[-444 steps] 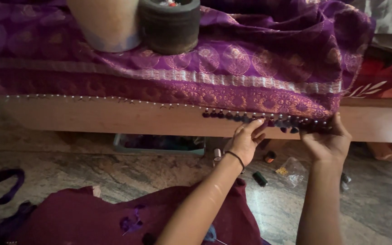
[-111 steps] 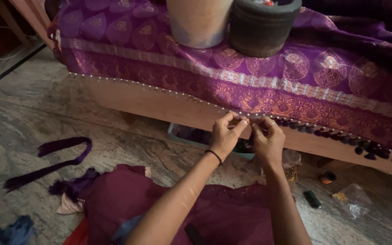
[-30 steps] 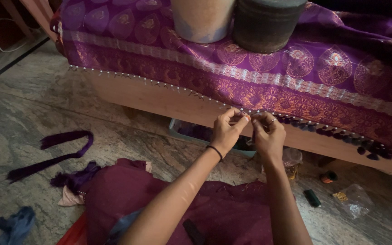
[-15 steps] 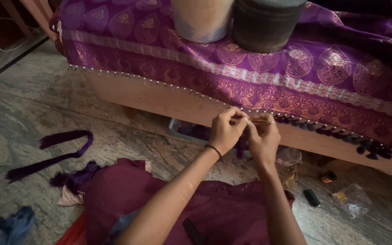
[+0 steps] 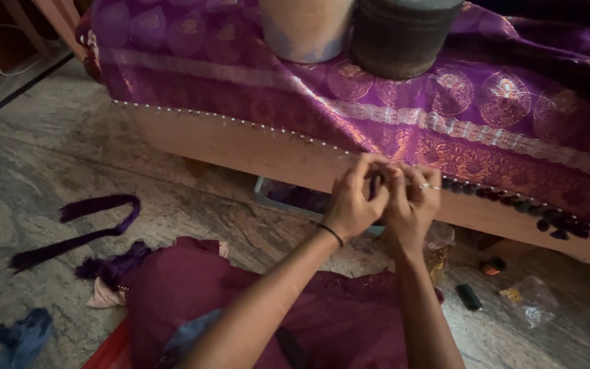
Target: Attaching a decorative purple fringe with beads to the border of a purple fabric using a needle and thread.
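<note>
A purple sari (image 5: 459, 109) with gold motifs and a woven gold band hangs over a wooden bench (image 5: 274, 154). Its lower hem carries small beads on the left and dark purple tassels (image 5: 548, 215) on the right. My left hand (image 5: 355, 201), a thin black band at the wrist, and my right hand (image 5: 410, 201), a ring on one finger, are pressed together at the hem in mid-frame. Both pinch the hem edge where the tassels begin. What lies between the fingertips is hidden.
A pale cylinder (image 5: 305, 27) and a dark round container (image 5: 404, 34) stand on the sari. Maroon cloth (image 5: 240, 307) covers my lap. Purple fabric strips (image 5: 83, 229), a blue scrap (image 5: 22, 338), small plastic bags (image 5: 530, 301) and small items lie on the stone floor.
Over the longer span my hands shifted left along the hem, leaving tassels to the right. In the last second they drew closer together at the same spot.
</note>
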